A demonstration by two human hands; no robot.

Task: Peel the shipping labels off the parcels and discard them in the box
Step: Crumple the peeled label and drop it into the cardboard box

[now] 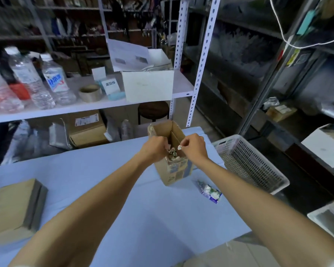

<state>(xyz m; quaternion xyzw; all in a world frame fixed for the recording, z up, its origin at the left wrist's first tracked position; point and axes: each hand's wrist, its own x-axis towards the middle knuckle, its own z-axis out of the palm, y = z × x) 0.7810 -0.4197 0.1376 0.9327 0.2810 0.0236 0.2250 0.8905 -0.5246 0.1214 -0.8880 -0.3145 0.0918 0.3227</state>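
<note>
Head view: right fingers (184, 145) pinch white scrap (179, 147); left fingers (164, 143) curled, grip unclear, over box (178, 170).

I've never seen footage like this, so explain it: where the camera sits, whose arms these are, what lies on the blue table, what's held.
No machine here: a person wears one camera on the head, looking forward and down, so the two bare arms are their own. The left hand and right hand meet over an open cardboard box standing on a blue table. The right hand's fingers pinch a small white scrap, probably a label piece, above the opening. The left hand's fingers curl at the box's rim; whether they hold anything is hidden. Crumpled scraps lie inside. Also on the table: a brown parcel at the left and a small printed packet; a white basket sits at the right.
</note>
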